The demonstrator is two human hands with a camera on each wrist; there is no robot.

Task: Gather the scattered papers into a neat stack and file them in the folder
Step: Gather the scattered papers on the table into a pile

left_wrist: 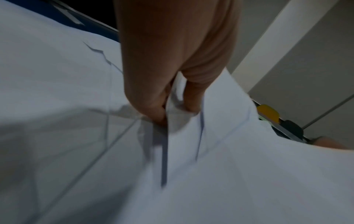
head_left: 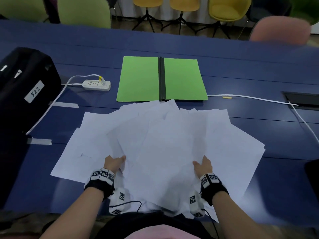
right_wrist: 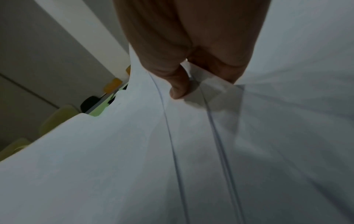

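Both the left hand [head_left: 114,163] and right hand [head_left: 203,166] pinch the fanned papers [head_left: 164,144] at the table's [head_left: 259,69] near edge, the open folder [head_left: 162,79] lying just beyond.

Only readable text: handwritten "522" on a white label [head_left: 34,91] stuck to the black bag [head_left: 25,87] at the table's left. Wrist-band marker squares carry patterns, no letters.
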